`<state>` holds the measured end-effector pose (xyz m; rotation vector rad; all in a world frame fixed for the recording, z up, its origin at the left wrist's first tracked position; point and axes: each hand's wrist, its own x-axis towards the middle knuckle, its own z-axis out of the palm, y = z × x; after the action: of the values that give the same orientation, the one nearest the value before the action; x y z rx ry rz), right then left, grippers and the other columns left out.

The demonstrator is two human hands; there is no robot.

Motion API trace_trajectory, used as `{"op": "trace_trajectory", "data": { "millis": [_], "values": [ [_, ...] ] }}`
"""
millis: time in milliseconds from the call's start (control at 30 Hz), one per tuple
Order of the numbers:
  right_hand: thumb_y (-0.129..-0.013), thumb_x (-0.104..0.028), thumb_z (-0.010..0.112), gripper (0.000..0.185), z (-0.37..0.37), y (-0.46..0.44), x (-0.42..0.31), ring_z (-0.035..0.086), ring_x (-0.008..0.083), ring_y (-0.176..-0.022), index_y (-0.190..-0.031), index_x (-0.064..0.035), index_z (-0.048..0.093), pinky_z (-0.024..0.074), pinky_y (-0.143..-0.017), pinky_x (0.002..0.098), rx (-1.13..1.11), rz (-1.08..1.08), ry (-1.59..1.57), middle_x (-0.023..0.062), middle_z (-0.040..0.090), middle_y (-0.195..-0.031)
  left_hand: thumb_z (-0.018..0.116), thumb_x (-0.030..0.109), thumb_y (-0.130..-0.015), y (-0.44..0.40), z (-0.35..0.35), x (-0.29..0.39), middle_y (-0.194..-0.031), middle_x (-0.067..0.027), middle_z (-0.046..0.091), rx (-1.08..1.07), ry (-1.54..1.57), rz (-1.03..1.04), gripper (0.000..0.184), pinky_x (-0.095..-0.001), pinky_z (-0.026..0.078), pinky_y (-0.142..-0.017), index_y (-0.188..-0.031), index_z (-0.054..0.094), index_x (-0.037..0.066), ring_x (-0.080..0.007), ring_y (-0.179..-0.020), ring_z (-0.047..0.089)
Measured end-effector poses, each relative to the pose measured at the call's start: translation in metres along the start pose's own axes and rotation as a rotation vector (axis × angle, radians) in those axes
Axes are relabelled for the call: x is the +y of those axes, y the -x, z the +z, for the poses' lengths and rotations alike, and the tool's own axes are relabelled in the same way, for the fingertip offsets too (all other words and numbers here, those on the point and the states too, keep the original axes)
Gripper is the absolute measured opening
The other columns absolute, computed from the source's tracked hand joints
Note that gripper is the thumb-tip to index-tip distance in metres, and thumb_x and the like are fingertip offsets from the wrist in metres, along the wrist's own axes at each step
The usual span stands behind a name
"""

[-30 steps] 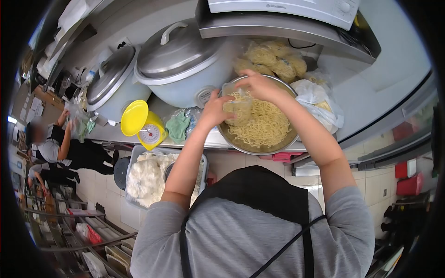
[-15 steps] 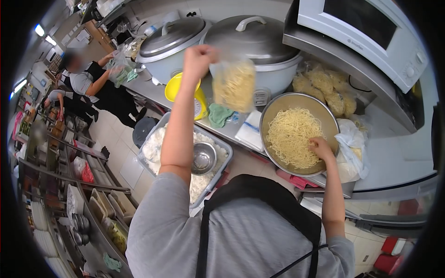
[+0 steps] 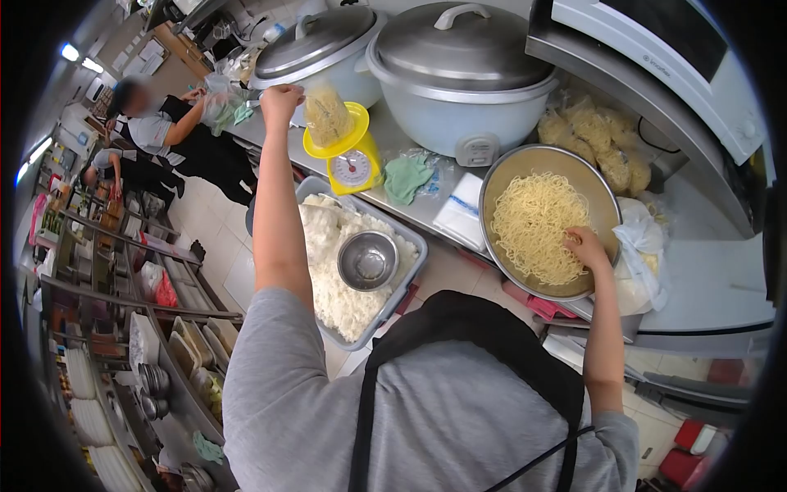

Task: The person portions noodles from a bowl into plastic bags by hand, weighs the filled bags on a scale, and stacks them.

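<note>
My left hand (image 3: 283, 102), fingers closed, grips the top of a clear plastic bag of noodles (image 3: 328, 117). The bag rests on the yellow pan of a kitchen scale (image 3: 353, 166) with a round dial. My right hand (image 3: 585, 248) is inside a large metal bowl (image 3: 605, 190), its curled fingers at the right edge of a heap of loose yellow noodles (image 3: 537, 221). The fingertips are partly hidden among the strands. A green cloth (image 3: 407, 178) lies between scale and bowl, near a folded white cloth (image 3: 461, 215).
Two big lidded rice cookers (image 3: 459, 82) stand behind the scale. Several bagged noodle portions (image 3: 602, 139) lie behind the bowl, below a microwave (image 3: 656, 57). A grey tub (image 3: 414, 275) of rice with a metal bowl (image 3: 368, 261) sits before the counter. Two people (image 3: 176, 135) work at far left.
My left hand has moved left, bringing the noodle bag from in front of the rice cooker onto the scale's pan. My right hand stays in the noodle bowl. The camera view has shifted slightly.
</note>
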<state>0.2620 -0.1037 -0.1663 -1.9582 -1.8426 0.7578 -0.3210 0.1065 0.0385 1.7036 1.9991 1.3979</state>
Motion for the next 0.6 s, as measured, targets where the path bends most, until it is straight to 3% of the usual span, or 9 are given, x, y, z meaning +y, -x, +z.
{"op": "trace_trajectory", "data": {
  "millis": [600],
  "values": [
    [-0.07,-0.018,0.065,0.032,0.001,0.001,0.001,0.054,0.0272,-0.096,-0.098,-0.0041,0.059,0.041,-0.084,0.0318,0.035,-0.027,0.006,0.0139,0.056,-0.1,0.061,0.004,-0.069,-0.01,-0.008,-0.019,-0.066,-0.0085,0.062,0.005,0.022,-0.027,0.012,-0.0202,0.049,-0.056,-0.075,0.063,-0.006,-0.0137,-0.059,0.062]
  ]
}}
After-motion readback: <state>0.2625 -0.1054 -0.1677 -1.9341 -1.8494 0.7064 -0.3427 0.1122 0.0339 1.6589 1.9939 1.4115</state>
